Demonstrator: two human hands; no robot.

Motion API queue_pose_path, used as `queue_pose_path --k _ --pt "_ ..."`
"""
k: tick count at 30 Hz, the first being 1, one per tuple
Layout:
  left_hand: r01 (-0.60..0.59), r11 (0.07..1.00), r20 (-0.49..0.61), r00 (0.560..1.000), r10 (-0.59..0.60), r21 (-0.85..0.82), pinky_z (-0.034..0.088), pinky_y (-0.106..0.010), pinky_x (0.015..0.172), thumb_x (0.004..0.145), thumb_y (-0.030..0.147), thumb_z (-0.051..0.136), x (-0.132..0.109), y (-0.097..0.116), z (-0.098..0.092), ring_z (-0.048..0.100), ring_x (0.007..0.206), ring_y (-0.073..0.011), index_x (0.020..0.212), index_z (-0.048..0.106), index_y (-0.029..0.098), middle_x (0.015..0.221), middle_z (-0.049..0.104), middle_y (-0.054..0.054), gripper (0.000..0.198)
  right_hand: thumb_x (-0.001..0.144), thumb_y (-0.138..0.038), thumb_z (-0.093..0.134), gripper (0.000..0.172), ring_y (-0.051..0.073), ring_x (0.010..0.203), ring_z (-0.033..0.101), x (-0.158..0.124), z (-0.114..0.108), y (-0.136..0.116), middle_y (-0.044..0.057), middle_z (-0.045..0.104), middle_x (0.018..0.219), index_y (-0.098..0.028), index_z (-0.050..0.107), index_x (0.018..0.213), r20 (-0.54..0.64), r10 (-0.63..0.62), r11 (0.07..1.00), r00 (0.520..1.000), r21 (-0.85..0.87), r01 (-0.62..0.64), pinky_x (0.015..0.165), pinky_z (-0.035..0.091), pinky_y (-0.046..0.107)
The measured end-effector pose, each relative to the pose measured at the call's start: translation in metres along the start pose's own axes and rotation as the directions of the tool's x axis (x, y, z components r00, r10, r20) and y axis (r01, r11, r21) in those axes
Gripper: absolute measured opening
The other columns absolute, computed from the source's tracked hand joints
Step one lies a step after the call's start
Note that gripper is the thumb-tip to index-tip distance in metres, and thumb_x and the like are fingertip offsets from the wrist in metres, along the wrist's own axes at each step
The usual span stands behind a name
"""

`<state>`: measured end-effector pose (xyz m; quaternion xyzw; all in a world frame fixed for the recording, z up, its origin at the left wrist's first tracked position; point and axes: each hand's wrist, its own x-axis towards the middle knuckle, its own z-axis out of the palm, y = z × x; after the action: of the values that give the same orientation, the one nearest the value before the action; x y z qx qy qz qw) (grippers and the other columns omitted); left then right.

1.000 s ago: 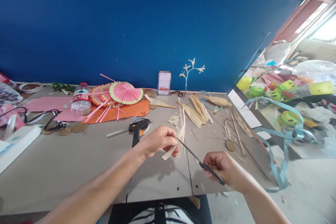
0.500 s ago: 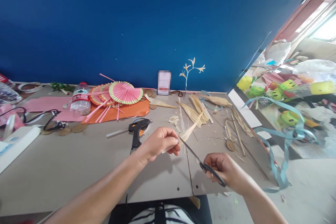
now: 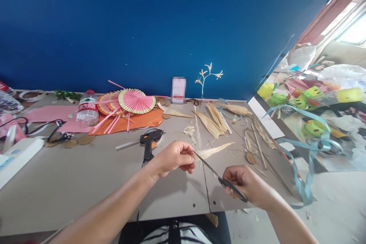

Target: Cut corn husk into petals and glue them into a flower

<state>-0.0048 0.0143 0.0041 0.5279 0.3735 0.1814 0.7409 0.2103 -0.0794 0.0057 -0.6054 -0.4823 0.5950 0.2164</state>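
Dried husk piece (image 3: 215, 151) is above the grey table (image 3: 65, 175), in front of the person, and its pointed end is directed to the right. Left hand (image 3: 178, 158) grasps its near end, pinching it between the thumb and the bent fingers. Right hand (image 3: 240, 183) is closed around the black handles of the scissors (image 3: 222, 181), whose blades reach diagonally toward the left fingertips; the tip is at the husk beside them, but I cannot tell if it touches. Just behind the left wrist lies a black glue gun (image 3: 148, 148), with a white stick (image 3: 127, 145) at its rear. Farther back, other husks (image 3: 210, 125) lie spread on the table, and a small flowered branch (image 3: 204, 79) stands before the blue wall (image 3: 114, 26). To the left, pleated paper fans (image 3: 136, 101) rest on an orange sheet (image 3: 143, 121), next to a plastic bottle (image 3: 87, 111).
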Motion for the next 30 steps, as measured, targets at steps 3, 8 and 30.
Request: queue_pose_path --k 3,8,30 --pt "-0.036 0.988 -0.081 0.996 0.024 -0.149 0.041 -0.02 0.048 0.063 0.019 0.061 0.0 -0.005 0.003 0.054 0.048 -0.0078 0.068 0.049 0.016 0.058 0.057 0.003 0.014 0.057 -0.031 0.066 0.023 0.006 0.043 0.04 0.002 0.006 0.003 -0.003 0.051 0.048 -0.015 0.051 0.058 -0.047 -0.039 0.996 0.998 0.079 0.042 0.042 0.028 0.017" --pt "-0.06 0.907 -0.149 0.989 -0.004 -0.417 0.042 -0.017 0.046 0.061 0.024 0.068 -0.004 -0.019 0.022 0.052 0.057 -0.0066 0.08 0.059 0.014 0.074 0.056 0.0 0.023 0.054 -0.038 0.069 0.03 0.006 0.043 0.038 0.005 0.023 0.004 -0.003 0.048 0.048 -0.015 0.049 0.057 -0.14 -0.073 0.976 0.988 0.194 0.1 0.043 0.03 0.019" --pt "-0.161 0.93 -0.38 0.924 0.024 -0.331 0.041 -0.019 0.046 0.065 0.035 0.064 0.001 -0.025 0.028 0.06 0.056 -0.0121 0.073 0.063 0.011 0.071 0.065 -0.006 0.026 0.058 -0.036 0.069 0.032 0.006 0.044 0.031 0.007 0.039 0.02 -0.006 0.038 0.046 -0.016 0.044 0.056 -0.129 -0.109 0.977 0.986 0.17 0.13 0.043 0.023 0.019"
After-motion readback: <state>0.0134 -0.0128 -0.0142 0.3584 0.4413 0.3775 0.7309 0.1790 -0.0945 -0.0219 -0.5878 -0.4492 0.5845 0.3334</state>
